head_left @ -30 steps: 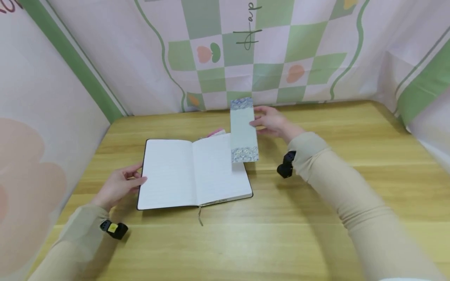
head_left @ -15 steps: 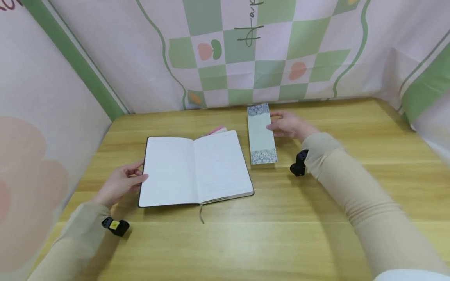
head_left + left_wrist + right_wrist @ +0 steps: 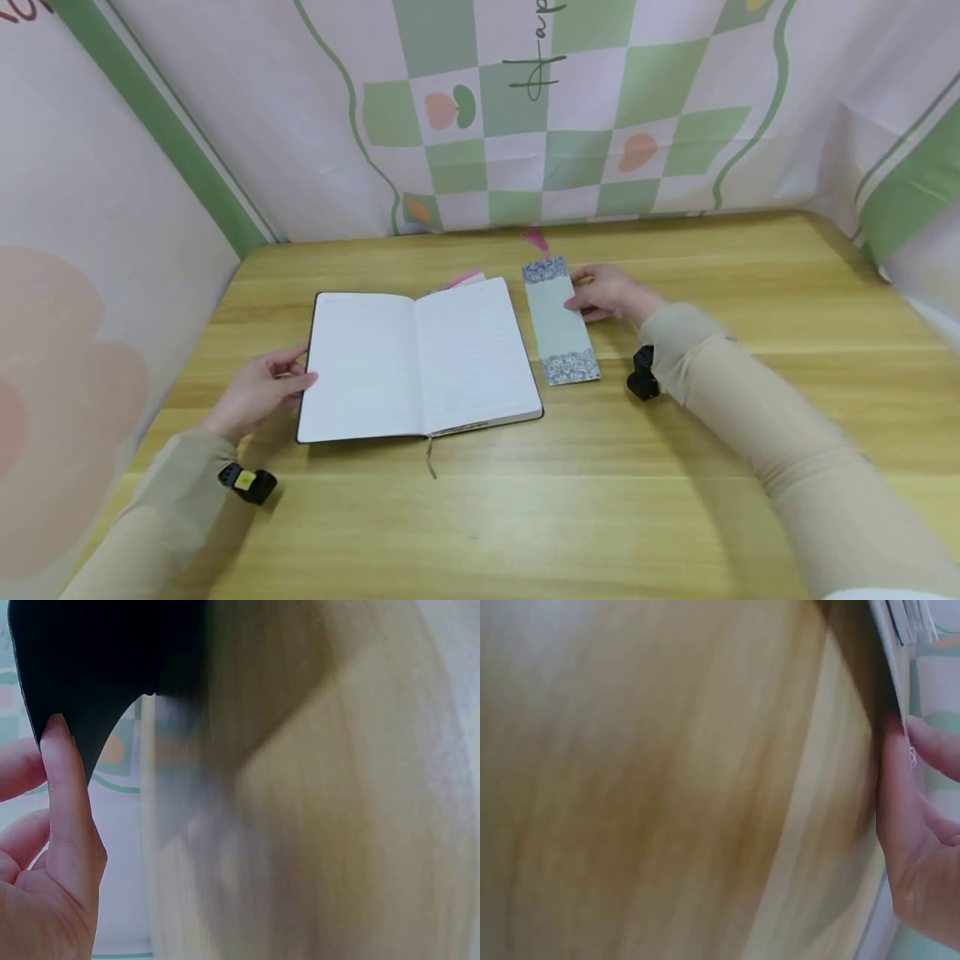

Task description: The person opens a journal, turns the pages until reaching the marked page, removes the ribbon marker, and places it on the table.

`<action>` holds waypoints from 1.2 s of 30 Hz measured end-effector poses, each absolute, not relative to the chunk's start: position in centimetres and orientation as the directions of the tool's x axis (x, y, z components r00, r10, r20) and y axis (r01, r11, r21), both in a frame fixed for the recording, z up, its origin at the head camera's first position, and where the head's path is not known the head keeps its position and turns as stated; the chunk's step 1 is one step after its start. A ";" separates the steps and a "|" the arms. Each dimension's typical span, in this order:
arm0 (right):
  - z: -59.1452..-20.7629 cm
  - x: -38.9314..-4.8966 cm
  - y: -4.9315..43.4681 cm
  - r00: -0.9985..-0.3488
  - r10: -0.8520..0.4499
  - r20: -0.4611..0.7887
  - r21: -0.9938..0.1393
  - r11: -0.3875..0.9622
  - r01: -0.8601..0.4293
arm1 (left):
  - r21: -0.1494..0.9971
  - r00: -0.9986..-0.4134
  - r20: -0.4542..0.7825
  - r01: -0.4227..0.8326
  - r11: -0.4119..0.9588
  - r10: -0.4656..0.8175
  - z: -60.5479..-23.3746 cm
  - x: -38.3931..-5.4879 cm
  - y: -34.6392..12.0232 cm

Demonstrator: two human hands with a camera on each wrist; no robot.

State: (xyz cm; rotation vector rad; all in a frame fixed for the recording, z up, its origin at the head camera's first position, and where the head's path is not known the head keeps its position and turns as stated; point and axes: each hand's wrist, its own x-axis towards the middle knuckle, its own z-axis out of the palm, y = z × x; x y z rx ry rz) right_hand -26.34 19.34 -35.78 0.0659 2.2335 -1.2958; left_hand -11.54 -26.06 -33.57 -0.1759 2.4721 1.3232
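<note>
Wood-grain counter [image 3: 480,533] against a checked cloth backdrop [image 3: 517,162]: I pinch a pale bookmark [image 3: 557,321] in my right hand [image 3: 609,292], just right of an open notebook [image 3: 360,367] whose left edge my left hand [image 3: 253,390] grips; a loose right pinch could drop the bookmark, while a leftward tug could, I judge, skew the notebook or turn its pages [image 3: 476,354]

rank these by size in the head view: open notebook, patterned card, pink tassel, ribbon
1. open notebook
2. patterned card
Not ranked: pink tassel and ribbon; both are small, the tassel wider, too close to call
</note>
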 end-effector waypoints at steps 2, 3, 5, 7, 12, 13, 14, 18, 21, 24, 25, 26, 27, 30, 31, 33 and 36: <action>-35.8 -26.2 19.3 -0.858 -0.214 -0.468 -0.780 0.556 0.287 | 0.785 -0.937 -0.347 -0.263 0.561 0.046 -33.6 -11.6 -26.1; -35.8 -26.2 19.2 -0.861 -0.211 -0.462 -0.777 0.565 0.278 | 0.785 -0.936 -0.349 -0.265 0.559 0.047 -33.6 -11.6 -26.1; -35.6 -26.0 19.1 -0.867 -0.205 -0.454 -0.771 0.579 0.267 | 0.786 -0.934 -0.353 -0.268 0.557 0.048 -33.6 -11.6 -26.1; -35.5 -25.8 18.9 -0.873 -0.187 -0.451 -0.758 0.597 0.264 | 0.786 -0.934 -0.353 -0.269 0.556 0.047 -33.6 -11.6 -26.1; -35.0 -25.3 18.5 -0.896 -0.134 -0.424 -0.710 0.663 0.236 | 0.789 -0.935 -0.352 -0.271 0.552 0.045 -33.6 -11.5 -26.2; -34.9 -25.2 18.4 -0.901 -0.127 -0.414 -0.699 0.678 0.226 | 0.788 -0.934 -0.353 -0.272 0.552 0.044 -33.6 -11.5 -26.2; -34.8 -25.1 18.4 -0.907 -0.118 -0.404 -0.686 0.696 0.215 | 0.787 -0.934 -0.355 -0.274 0.553 0.043 -33.6 -11.5 -26.2; -34.5 -24.6 18.3 -0.911 -0.100 -0.401 -0.657 0.724 0.210 | 0.781 -0.932 -0.361 -0.279 0.559 0.041 -33.6 -11.5 -26.2; -34.3 -24.4 18.3 -0.900 -0.094 -0.426 -0.661 0.711 0.239 | 0.780 -0.932 -0.360 -0.276 0.561 0.041 -33.4 -11.5 -26.0; -34.2 -24.2 18.5 -0.886 -0.103 -0.453 -0.686 0.675 0.272 | 0.783 -0.933 -0.358 -0.275 0.558 0.044 -33.4 -11.6 -25.9; -34.2 -24.1 18.6 -0.882 -0.109 -0.458 -0.691 0.668 0.276 | 0.783 -0.933 -0.358 -0.274 0.558 0.045 -33.3 -11.6 -25.9; -34.1 -24.1 18.7 -0.878 -0.120 -0.463 -0.697 0.661 0.277 | 0.783 -0.932 -0.359 -0.274 0.558 0.046 -33.3 -11.6 -25.9; -34.1 -24.0 18.8 -0.874 -0.129 -0.469 -0.702 0.655 0.280 | 0.783 -0.932 -0.359 -0.274 0.559 0.047 -33.3 -11.6 -25.9; -33.9 -23.9 18.9 -0.865 -0.150 -0.478 -0.700 0.660 0.273 | 0.782 -0.933 -0.357 -0.270 0.562 0.049 -33.3 -11.6 -26.0; -33.7 -23.9 19.0 -0.865 -0.159 -0.477 -0.698 0.667 0.262 | 0.781 -0.932 -0.358 -0.269 0.564 0.050 -33.3 -11.6 -26.0; -33.5 -23.8 18.9 -0.864 -0.172 -0.474 -0.689 0.684 0.241 | 0.782 -0.933 -0.356 -0.267 0.563 0.053 -33.3 -11.6 -26.0; -33.2 -23.6 18.4 -0.861 -0.218 -0.459 -0.678 0.713 0.180 | 0.782 -0.933 -0.357 -0.267 0.563 0.052 -33.4 -11.6 -26.1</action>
